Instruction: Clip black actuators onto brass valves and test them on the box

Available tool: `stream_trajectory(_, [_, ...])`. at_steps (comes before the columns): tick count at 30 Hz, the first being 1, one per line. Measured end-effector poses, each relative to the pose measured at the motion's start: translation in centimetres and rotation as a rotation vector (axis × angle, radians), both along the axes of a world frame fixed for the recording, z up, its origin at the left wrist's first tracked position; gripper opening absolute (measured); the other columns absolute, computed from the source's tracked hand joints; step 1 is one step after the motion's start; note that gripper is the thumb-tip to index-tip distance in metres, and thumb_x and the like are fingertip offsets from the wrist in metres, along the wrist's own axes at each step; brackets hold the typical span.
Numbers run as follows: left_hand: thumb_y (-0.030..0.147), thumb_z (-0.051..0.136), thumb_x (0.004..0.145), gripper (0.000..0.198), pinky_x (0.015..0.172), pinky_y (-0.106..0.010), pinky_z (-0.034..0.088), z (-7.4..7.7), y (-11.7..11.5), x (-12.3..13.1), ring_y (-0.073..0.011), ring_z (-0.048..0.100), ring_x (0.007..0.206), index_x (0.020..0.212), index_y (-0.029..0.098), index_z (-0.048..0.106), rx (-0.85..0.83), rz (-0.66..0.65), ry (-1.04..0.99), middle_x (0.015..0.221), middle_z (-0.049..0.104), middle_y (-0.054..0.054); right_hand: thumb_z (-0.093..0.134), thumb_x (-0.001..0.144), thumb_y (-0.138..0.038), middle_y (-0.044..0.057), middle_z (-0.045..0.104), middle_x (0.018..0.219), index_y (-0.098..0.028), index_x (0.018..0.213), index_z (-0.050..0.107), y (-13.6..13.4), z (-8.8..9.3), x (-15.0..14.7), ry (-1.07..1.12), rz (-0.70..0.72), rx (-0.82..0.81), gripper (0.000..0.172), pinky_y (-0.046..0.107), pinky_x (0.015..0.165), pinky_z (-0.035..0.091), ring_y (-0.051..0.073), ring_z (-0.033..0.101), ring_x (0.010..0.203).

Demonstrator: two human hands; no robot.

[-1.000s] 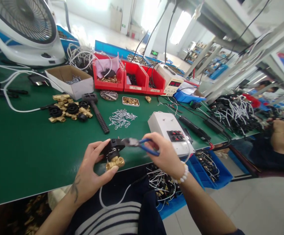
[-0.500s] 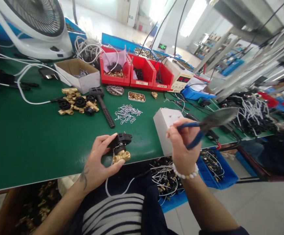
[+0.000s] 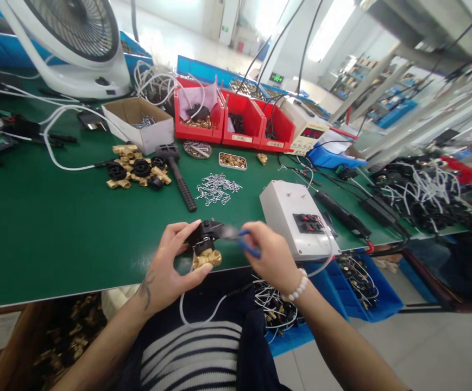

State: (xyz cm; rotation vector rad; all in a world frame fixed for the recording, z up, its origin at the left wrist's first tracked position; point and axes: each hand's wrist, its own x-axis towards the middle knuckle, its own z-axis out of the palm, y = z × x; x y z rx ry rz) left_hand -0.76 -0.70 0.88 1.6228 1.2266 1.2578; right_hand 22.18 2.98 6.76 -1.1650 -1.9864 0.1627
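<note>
My left hand (image 3: 174,260) is closed around a brass valve with a black housing (image 3: 206,251), its brass body toward me, at the front edge of the green table (image 3: 76,244). In my right hand (image 3: 270,255) are blue-handled pliers (image 3: 249,244), blurred by motion. Their metal head points left and is beside the right side of the black housing; whether they touch is unclear. A white cable hangs from the valve toward my lap. Beyond the hands lies a pile of small metal clips (image 3: 217,189).
A black mallet (image 3: 181,179) and several brass fittings (image 3: 136,168) lie behind my left hand. A grey box with terminals (image 3: 290,209) stands right of my right hand. Red bins (image 3: 241,130), a white fan (image 3: 89,81) and a soldering tool (image 3: 341,214) are farther off.
My right hand has swung left and down with the pliers, from above the grey box to beside the valve. My left hand still holds the valve. The view has shifted slightly.
</note>
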Motion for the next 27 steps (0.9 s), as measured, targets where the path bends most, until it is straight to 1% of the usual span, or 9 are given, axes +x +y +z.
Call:
stream_trajectory(3, [0.035,0.073,0.081,0.065,0.097,-0.038,0.06,-0.1,0.0,0.0,-0.024,0.055,0.122,0.142,0.027,0.052,-0.009,-0.007,-0.011,0.128,0.047,-0.008,0.05,0.087,-0.008,0.002,0.061,0.077,-0.02,0.093,0.058,-0.3,0.8,0.1,-0.221,0.115,-0.131,0.016,0.028,0.059,0.044,0.014,0.055,0.062])
stream_trajectory(8, [0.035,0.074,0.08,0.065,0.1,-0.039,0.058,-0.2,-0.1,0.0,-0.0242,0.054,0.123,0.141,0.027,0.053,0.019,-0.013,0.01,0.128,0.047,-0.007,0.052,0.093,-0.016,0.002,0.059,0.088,-0.024,0.102,0.053,-0.4,2.0,0.3,0.215,-0.147,0.114,0.012,0.027,0.061,0.045,0.015,0.059,0.071])
stream_trajectory(13, [0.034,0.074,0.08,0.065,0.097,-0.037,0.06,-0.1,-0.1,0.0,-0.0235,0.056,0.121,0.141,0.026,0.053,0.017,-0.005,0.001,0.127,0.048,-0.008,0.049,0.084,-0.009,0.002,0.06,0.076,-0.021,0.093,0.06,-0.6,2.3,0.1,-0.366,0.113,-0.244,0.018,0.029,0.058,0.041,0.016,0.054,0.062])
stream_trajectory(14, [0.034,0.074,0.08,0.065,0.097,-0.037,0.06,-0.1,-0.1,0.0,-0.0234,0.056,0.12,0.141,0.026,0.053,0.017,-0.008,0.002,0.127,0.048,-0.008,0.049,0.086,-0.01,0.002,0.061,0.078,-0.021,0.093,0.06,-0.6,2.5,0.1,-0.347,0.105,-0.242,0.018,0.03,0.059,0.042,0.016,0.055,0.064])
stream_trajectory(18, [0.035,0.075,0.079,0.065,0.097,-0.038,0.059,0.2,-0.1,0.1,-0.0242,0.055,0.121,0.14,0.026,0.053,0.017,-0.006,0.023,0.127,0.048,-0.008,0.051,0.093,-0.018,0.0,0.058,0.078,-0.023,0.101,0.056,-0.8,2.8,0.0,0.066,-0.125,0.004,0.012,0.029,0.059,0.044,0.015,0.054,0.063])
stream_trajectory(19, [0.035,0.074,0.079,0.065,0.097,-0.038,0.059,0.2,-0.1,0.1,-0.0242,0.055,0.121,0.14,0.026,0.053,0.018,-0.006,0.026,0.127,0.048,-0.008,0.051,0.092,-0.017,0.0,0.057,0.075,-0.024,0.101,0.056,-0.8,2.7,-0.1,0.051,-0.127,0.014,0.012,0.029,0.058,0.043,0.015,0.052,0.061])
stream_trajectory(23, [0.035,0.074,0.079,0.065,0.097,-0.038,0.059,0.1,-0.2,0.2,-0.024,0.055,0.121,0.14,0.026,0.053,0.003,-0.004,0.006,0.128,0.048,-0.008,0.048,0.085,-0.01,0.002,0.059,0.072,-0.021,0.091,0.06,-0.4,2.5,-0.3,-0.428,0.098,-0.186,0.017,0.029,0.054,0.037,0.015,0.051,0.058])
stream_trajectory(24, [0.035,0.074,0.079,0.066,0.097,-0.039,0.059,0.1,-0.2,0.2,-0.0243,0.055,0.121,0.14,0.027,0.053,-0.001,-0.002,0.004,0.127,0.048,-0.008,0.047,0.086,-0.01,0.003,0.06,0.074,-0.02,0.091,0.061,-0.3,2.6,-0.2,-0.454,0.109,-0.192,0.017,0.029,0.055,0.038,0.015,0.052,0.059])
stream_trajectory(27, [0.036,0.074,0.078,0.066,0.097,-0.039,0.059,-0.1,-0.2,0.2,-0.0248,0.055,0.122,0.141,0.028,0.053,0.008,0.011,0.021,0.128,0.047,-0.008,0.05,0.091,-0.015,0.003,0.063,0.083,-0.022,0.099,0.059,-0.2,2.8,0.0,-0.17,-0.018,0.012,0.013,0.029,0.061,0.045,0.015,0.056,0.067])
